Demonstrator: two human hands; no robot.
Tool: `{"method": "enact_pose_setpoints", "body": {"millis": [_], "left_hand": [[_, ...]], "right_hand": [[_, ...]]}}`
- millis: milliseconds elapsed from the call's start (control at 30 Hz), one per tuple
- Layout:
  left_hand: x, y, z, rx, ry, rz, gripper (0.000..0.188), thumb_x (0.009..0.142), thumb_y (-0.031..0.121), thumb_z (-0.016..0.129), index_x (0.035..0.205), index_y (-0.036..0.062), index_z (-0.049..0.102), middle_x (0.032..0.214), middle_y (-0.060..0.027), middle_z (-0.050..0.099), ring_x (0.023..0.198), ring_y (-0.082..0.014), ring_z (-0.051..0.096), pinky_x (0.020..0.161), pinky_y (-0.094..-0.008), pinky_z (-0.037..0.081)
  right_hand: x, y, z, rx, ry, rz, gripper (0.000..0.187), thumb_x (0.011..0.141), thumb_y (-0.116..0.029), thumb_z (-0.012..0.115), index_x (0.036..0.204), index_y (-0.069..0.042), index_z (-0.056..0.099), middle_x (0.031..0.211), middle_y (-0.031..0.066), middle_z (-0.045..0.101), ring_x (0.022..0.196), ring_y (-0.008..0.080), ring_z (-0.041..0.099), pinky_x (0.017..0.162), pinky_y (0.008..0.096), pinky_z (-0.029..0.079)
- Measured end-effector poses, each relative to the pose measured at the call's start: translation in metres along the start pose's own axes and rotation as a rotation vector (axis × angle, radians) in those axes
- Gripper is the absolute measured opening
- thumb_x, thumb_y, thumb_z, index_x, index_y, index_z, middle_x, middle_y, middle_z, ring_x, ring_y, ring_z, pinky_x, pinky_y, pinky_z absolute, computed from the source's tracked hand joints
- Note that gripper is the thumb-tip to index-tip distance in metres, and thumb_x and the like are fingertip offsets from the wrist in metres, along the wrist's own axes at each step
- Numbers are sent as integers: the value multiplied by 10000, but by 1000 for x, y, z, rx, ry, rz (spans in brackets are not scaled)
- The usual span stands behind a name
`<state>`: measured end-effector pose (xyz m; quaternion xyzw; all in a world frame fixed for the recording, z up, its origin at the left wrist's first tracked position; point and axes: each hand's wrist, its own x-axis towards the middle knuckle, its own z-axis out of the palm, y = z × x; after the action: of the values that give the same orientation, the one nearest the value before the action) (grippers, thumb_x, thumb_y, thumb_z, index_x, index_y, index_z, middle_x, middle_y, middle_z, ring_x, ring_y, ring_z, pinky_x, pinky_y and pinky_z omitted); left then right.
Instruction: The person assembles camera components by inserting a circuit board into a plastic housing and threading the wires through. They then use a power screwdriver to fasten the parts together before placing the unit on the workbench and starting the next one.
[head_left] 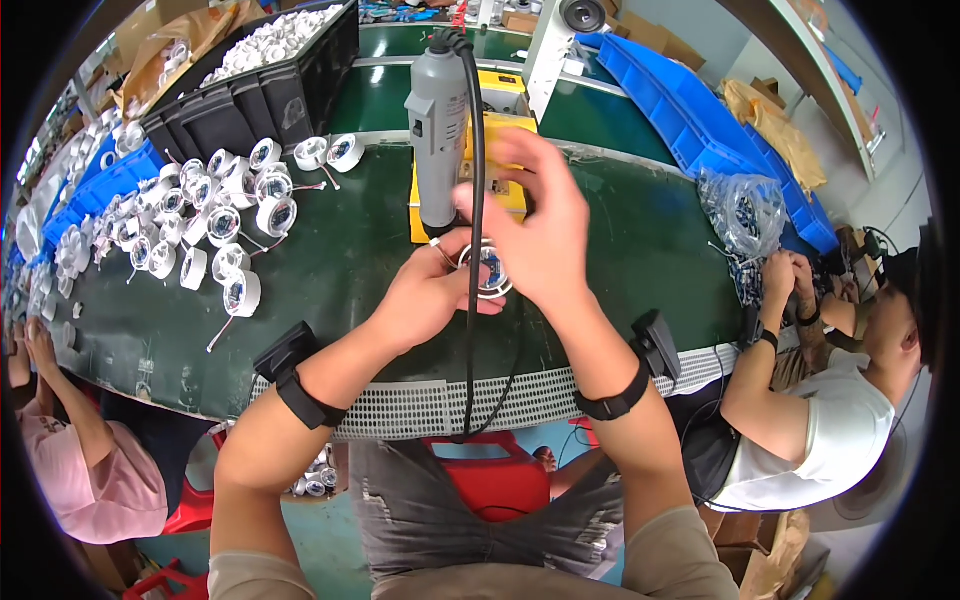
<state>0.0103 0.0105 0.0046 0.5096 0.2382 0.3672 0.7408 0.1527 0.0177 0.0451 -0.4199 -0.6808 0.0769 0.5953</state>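
Note:
My left hand is closed on a small round white housing with a blue circuit board inside, just over the green table. A short lead with a white connector sticks out by its fingers. My right hand is raised to the right of the housing, its fingers apart and curved, slightly blurred, with nothing visible in them. Behind the hands a grey cylindrical power tool stands upright, nozzle down. Its black cable hangs in front of the housing, between my hands.
A yellow device sits behind the grey tool. Many white round housings lie on the left, before a black crate of white parts. Blue trays and a plastic bag are at right. People work on both sides.

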Motion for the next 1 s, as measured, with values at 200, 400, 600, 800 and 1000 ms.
{"method": "enact_pose_setpoints", "body": {"millis": [200, 400, 600, 800, 1000], "left_hand": [[2, -2, -7, 59, 67, -173, 283, 927, 125, 528, 1152, -47, 529, 1038, -109, 617, 869, -195, 650, 730, -348, 596], [4, -3, -11, 77, 162, -275, 281, 929, 102, 504, 1172, -40, 505, 989, -123, 609, 829, -253, 664, 675, -383, 615], [3, -4, -10, 147, 151, -280, 308, 968, 118, 447, 1216, -59, 481, 1031, -146, 597, 809, -251, 670, 706, -345, 607], [5, -4, -9, 172, 135, -263, 305, 971, 115, 433, 1210, -65, 491, 1033, -147, 599, 803, -244, 672, 697, -339, 607], [6, -2, -7, 177, 152, -279, 298, 973, 114, 434, 1201, -67, 498, 1030, -146, 598, 790, -241, 672, 691, -336, 608]], "right_hand": [[12, -11, 40, 46, -176, 93, 649, 768, -160, 759, 1287, 14, 411, 1005, 133, 654, 880, 207, 646, 806, 348, 516], [34, -24, 35, 533, 269, 25, 399, 966, -165, 438, 1308, 19, 347, 670, 87, 535, 529, 160, 525, 514, 290, 453], [48, -7, 34, 392, 362, 57, 350, 975, -210, 450, 1224, 27, 384, 581, 86, 492, 442, 160, 485, 438, 294, 424], [51, -7, 41, 413, 357, 48, 330, 972, -212, 461, 1197, 20, 395, 587, 86, 492, 440, 164, 483, 435, 292, 414], [51, -5, 42, 381, 328, 64, 295, 970, -212, 473, 1164, 2, 415, 599, 83, 494, 450, 161, 488, 437, 290, 413]]}}
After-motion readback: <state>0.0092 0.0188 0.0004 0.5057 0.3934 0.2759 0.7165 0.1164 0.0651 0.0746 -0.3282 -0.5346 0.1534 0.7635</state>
